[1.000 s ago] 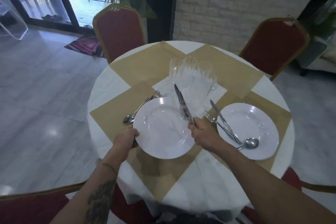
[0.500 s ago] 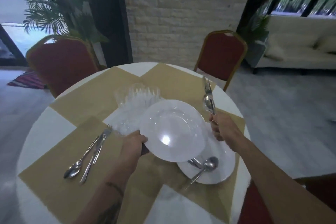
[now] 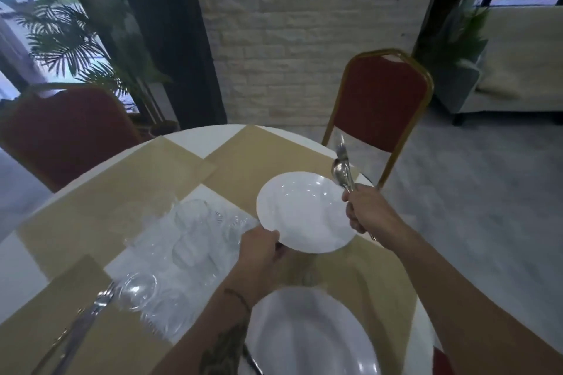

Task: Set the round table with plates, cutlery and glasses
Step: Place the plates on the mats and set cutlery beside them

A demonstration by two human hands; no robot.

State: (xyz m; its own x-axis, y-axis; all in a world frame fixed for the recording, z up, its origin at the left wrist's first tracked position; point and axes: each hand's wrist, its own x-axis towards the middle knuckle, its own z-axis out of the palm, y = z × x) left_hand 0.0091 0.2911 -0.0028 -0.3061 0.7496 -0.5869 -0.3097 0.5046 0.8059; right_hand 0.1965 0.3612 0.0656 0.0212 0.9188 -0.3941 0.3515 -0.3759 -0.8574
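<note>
Since half a second ago the plate (image 3: 304, 211) has travelled toward the far right edge of the desk (image 3: 122, 192). Left hand (image 3: 262, 248) pinches only its near rim; right hand (image 3: 365, 213) clenches upright cutlery (image 3: 342, 169). A tilt could let either slip.

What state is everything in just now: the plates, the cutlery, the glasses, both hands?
far plate, lifted and tilted, held by its rim.
left hand, gripping the far plate.
cutlery bundle, held upright.
right hand, gripping the cutlery bundle.
near plate, lying flat.
glasses, clustered; too blurred to tell more.
loose cutlery, lying flat.
</note>
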